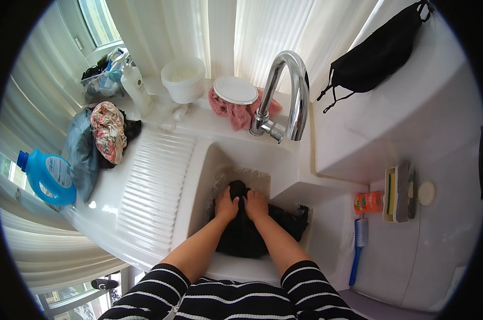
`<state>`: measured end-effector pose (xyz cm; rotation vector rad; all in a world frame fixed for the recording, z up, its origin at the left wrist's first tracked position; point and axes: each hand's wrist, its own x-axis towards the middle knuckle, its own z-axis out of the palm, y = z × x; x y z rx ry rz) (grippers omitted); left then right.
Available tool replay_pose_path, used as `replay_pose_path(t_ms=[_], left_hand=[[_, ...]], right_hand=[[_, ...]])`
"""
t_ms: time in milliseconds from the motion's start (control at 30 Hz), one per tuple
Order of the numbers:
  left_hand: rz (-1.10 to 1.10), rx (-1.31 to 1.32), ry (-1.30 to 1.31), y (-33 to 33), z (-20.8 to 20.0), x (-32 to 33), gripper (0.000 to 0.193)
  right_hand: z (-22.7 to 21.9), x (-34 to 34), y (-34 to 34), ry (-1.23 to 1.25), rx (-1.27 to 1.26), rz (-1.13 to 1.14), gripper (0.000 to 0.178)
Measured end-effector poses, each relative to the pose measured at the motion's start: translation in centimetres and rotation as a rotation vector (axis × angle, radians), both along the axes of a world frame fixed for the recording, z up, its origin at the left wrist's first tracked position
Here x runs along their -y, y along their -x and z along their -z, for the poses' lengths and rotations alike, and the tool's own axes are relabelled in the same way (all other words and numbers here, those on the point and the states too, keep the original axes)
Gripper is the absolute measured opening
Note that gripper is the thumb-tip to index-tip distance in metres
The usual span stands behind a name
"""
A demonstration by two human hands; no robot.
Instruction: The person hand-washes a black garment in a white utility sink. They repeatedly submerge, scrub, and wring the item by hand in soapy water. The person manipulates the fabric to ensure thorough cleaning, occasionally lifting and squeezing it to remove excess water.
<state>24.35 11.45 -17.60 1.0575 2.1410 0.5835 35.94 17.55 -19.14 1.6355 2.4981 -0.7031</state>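
Observation:
Both my arms reach down into a white laundry sink (pixel 200 178) that holds some sudsy water. A black cloth garment (pixel 244 234) lies bunched in it, spreading toward the right side of the basin. My left hand (pixel 226 205) is closed on the garment, thumb toward the middle. Close beside it, my right hand (pixel 256 205) grips the same black garment. A knob of the fabric bulges up between the two hands. The lower part of the cloth is partly covered by my forearms.
Left of the basin runs a ribbed washboard (pixel 156 186), with clothes (pixel 109 133) and a blue detergent bottle (pixel 52 178) beyond. A chrome faucet (pixel 289 80) arches behind the sink. A white tub (pixel 184 80) stands at the back. A blue brush (pixel 358 250) hangs at right.

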Motion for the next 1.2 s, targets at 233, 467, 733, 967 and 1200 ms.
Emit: replay_pose_path(t_ms=[233, 467, 733, 967, 1200], left_hand=[[-0.227, 0.266, -0.024, 1.1, 1.7, -0.7, 0.04], [-0.582, 1.717, -0.223, 1.7, 0.1, -0.2, 0.035], [-0.36, 1.491, -0.152, 1.1, 0.2, 0.4, 0.039], [-0.559, 1.109, -0.109, -1.5, -4.5, -0.7, 0.038], [-0.594, 1.224, -0.112, -1.7, -6.7, -0.2, 0.036]], right_hand=[[-1.3, -1.3, 1.4, -0.019, -0.085, 0.538, 0.032], [-7.9, 7.6, 3.7, -0.217, -0.882, -0.014, 0.024], [-8.0, 7.3, 3.3, -0.417, -1.014, 0.253, 0.021], [-6.4, 3.6, 2.6, -0.305, -0.861, 0.661, 0.027], [-7.6, 4.8, 2.6, -0.427, -0.989, 0.395, 0.025]])
